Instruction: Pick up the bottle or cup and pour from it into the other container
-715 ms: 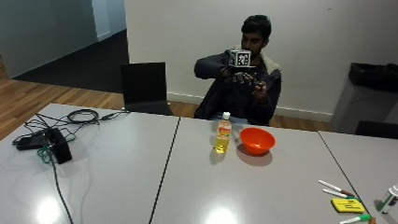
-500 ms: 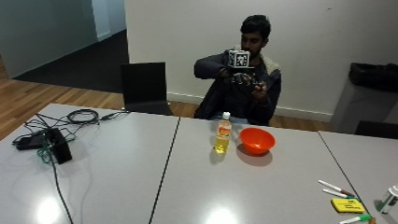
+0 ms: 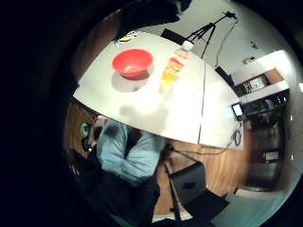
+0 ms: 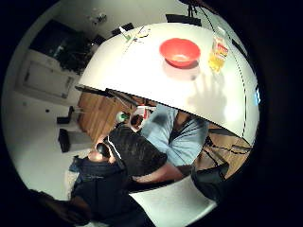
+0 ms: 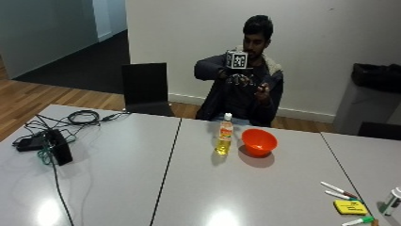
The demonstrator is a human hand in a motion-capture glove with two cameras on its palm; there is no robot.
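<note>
My gloved right hand (image 5: pixel 241 79) hangs at chest height well behind the bottle (image 5: pixel 223 141), its grip impossible to tell, and with the bowl (image 5: pixel 259 141) just beside the bottle, I reckon a careless reach could topple it.

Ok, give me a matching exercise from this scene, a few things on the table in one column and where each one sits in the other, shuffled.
Things:
1. bottle
2. red bowl
3. markers
4. black cables

Places:
A. far end of the table, beside a black device
B. near the table seam, upright
C. right beside the bottle
D. by a yellow pad

Pairs: 1-B, 2-C, 3-D, 4-A
</note>
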